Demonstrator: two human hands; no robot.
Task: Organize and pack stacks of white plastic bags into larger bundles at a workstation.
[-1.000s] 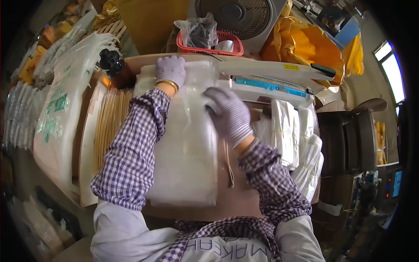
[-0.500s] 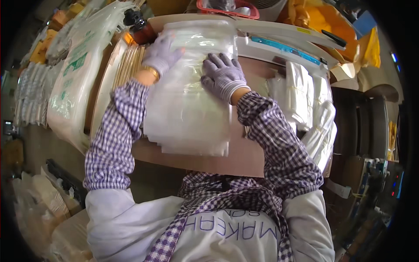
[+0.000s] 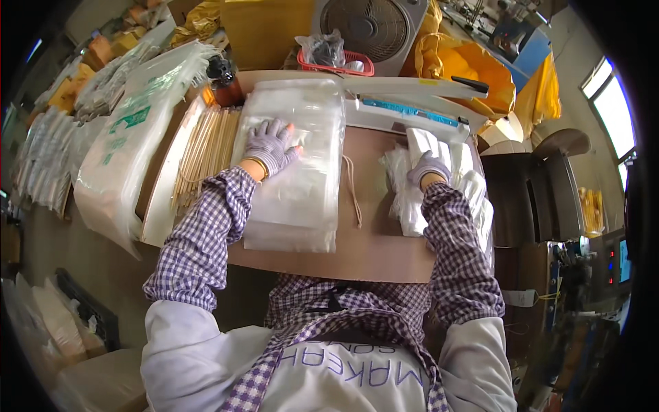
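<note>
"What can't you make out from the head view?"

"I lose the fingertips of the right hand (image 3: 430,168); its gloved back sits over the bundles of white plastic bags (image 3: 412,214), fingers bent down among them, so I cannot tell whether it grasps one; the checked sleeve (image 3: 461,257) hides more of them."

"And the left hand (image 3: 271,149)?"

"I have it spread on the stack of clear plastic bags (image 3: 292,209), clasping nothing; it covers part of the top bag, and I can't count the layers."

"Edges, room?"

"The stack stops short of the tabletop (image 3: 376,257)'s curved front edge; thin wooden sticks (image 3: 204,150) lie close on its left, the lever-arm sealer (image 3: 384,118) just beside its far right corner; between stack and bundles I see a strip of brown surface, a looped cord (image 3: 353,196) lying there, nearer the stack."
</note>
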